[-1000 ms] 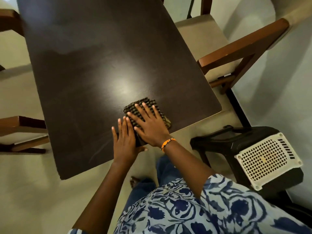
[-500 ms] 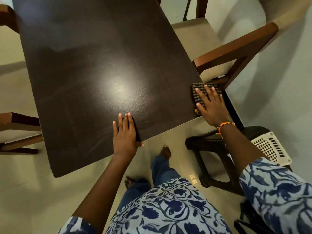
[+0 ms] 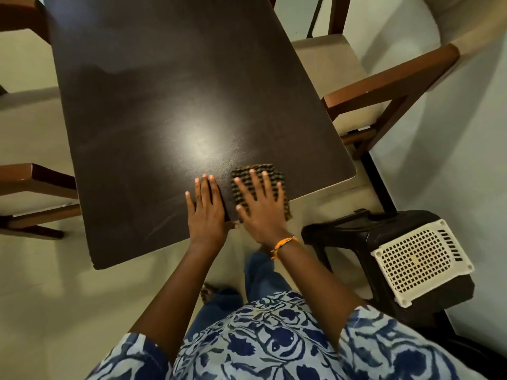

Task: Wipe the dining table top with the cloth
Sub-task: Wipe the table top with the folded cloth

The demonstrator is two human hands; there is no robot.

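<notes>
Here, cloth under flat right hand, left hand flat beside, table.

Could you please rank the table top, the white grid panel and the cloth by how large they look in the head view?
1. Table top.
2. White grid panel.
3. Cloth, partly hidden under the right hand, so its full extent is unsure.
</notes>
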